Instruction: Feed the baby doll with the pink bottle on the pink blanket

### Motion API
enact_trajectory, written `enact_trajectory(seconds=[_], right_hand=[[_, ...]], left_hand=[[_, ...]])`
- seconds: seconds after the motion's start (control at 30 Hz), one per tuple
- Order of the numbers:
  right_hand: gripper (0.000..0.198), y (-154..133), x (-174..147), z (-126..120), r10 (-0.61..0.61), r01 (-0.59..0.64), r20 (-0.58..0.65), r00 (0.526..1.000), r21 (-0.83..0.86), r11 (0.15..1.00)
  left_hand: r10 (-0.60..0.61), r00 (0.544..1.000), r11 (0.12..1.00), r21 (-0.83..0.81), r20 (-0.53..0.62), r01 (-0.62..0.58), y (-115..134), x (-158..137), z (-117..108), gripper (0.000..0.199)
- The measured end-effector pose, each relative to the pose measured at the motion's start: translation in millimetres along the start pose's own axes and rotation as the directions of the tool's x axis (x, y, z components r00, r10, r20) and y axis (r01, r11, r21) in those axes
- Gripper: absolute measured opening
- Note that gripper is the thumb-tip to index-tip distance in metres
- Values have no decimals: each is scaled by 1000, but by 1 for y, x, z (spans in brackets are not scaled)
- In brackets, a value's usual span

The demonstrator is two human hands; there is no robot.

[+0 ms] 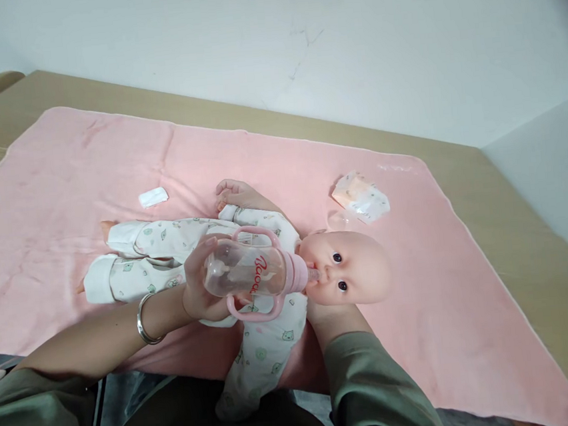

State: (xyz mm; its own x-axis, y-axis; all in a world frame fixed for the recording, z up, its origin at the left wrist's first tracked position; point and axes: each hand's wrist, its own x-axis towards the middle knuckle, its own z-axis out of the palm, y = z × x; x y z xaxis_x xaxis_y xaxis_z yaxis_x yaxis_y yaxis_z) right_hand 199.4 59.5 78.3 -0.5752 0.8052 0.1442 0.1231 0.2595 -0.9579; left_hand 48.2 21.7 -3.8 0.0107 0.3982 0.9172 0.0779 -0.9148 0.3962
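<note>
A home room set up for baby care

A pink blanket (pixel 85 185) is covering a wooden table (pixel 531 229) by a plain white wall; a baby doll (pixel 269 268) is lying on the blanket.

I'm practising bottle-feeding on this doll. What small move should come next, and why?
Probably raise the base of the bottle a little with the left hand. It lies nearly level, teat at the doll's mouth, so the teat may not fill. The right hand is mostly hidden under the head.
</note>
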Motion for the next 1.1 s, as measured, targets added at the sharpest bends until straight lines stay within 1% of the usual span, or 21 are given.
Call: enact_trajectory(seconds=[0.07, 0.17, 0.27, 0.33, 0.4, 0.47, 0.6, 0.7, 0.77, 0.83, 0.93, 1.03, 1.1], right_hand=[[54, 3, 1, -1, 13, -13, 3, 1000, -27, 1000], [58, 19, -9, -5, 44, -42, 32, 999, -58, 997], [55, 40, -25, -10, 81, -79, 100, 992, -23, 997], [54, 47, -31, -13, 71, -75, 106, 992, 33, 997], [57, 43, -31, -15, 43, -48, 65, 997, 86, 995], [61, 30, -23, -13, 26, -30, 34, 999, 117, 993], [53, 3, -5, -4, 28, -35, 43, 999, 147, 989], [56, 2, -5, -2, 12, -9, -25, 1000, 123, 992], [57, 11, -13, -5, 5, -1, -51, 999, 79, 997], [52, 25, -22, -10, 0, 2, -35, 999, 47, 999], [46, 46, -29, -13, -10, 9, 20, 1000, 44, 999], [50, 59, -28, -13, -8, 3, 82, 997, 54, 999], [53, 61, -29, -13, 5, -11, 100, 995, 56, 998]], left_hand=[[-28, 1000, 1000, -11, -13, 28, 0, -2, 0, 93], [-48, 999, 998, -29, -7, 48, 0, -3, 0, 95], [-36, 999, 999, -32, 1, 36, 0, -3, 0, 94], [-39, 999, 999, -33, -2, 39, 1, -3, 1, 92], [-46, 999, 998, -35, -15, 45, 1, -3, 2, 92], [-47, 999, 999, -27, -18, 46, 2, -3, 2, 92], [-34, 999, 999, -2, 0, 34, 2, -2, 1, 91], [-32, 999, 999, -1, -14, 32, 1, -2, 1, 92], [-37, 999, 999, -6, -22, 37, 1, -1, 1, 91], [-36, 999, 999, -9, -15, 36, 1, -1, 1, 91], [-35, 999, 999, -13, 2, 35, 2, 0, 1, 92], [-47, 999, 999, -7, -4, 47, 3, 1, 1, 91], [-43, 999, 999, 9, 11, 43, 3, 2, 0, 92]])
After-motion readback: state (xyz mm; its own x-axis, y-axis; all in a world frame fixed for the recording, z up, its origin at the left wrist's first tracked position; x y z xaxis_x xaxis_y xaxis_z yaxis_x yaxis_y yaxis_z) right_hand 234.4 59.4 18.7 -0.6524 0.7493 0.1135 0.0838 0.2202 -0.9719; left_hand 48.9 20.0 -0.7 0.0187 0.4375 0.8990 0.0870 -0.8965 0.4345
